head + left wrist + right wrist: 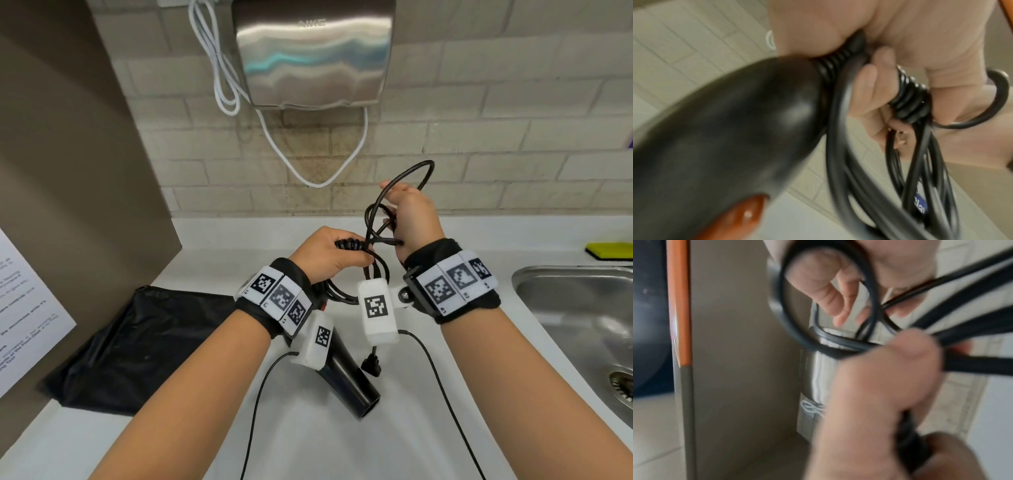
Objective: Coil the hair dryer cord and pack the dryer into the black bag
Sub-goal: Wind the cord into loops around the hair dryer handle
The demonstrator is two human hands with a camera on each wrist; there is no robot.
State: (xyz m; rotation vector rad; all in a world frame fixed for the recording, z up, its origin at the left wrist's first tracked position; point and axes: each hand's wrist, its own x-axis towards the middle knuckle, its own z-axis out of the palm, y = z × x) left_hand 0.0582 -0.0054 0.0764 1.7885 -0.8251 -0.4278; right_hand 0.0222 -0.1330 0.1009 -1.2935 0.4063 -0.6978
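Observation:
In the head view the black hair dryer (349,380) hangs over the white counter (212,246), nozzle pointing down toward me. My left hand (329,253) grips the ribbed end of its handle together with several gathered loops of black cord (407,174). My right hand (407,216) is just above and to the right, pinching a raised loop of that cord. The plug (371,366) dangles below the hands. The black bag (137,349) lies flat at the left. The left wrist view shows the dryer body (725,129) with the cord (859,162) beside it; the right wrist view shows the cord loop (781,305).
A steel hand dryer (313,54) with a white cable (219,68) is fixed to the tiled wall behind. A steel sink (582,325) lies at the right, with a yellow sponge (609,250) by its rim. A printed sheet (24,308) hangs on the left panel.

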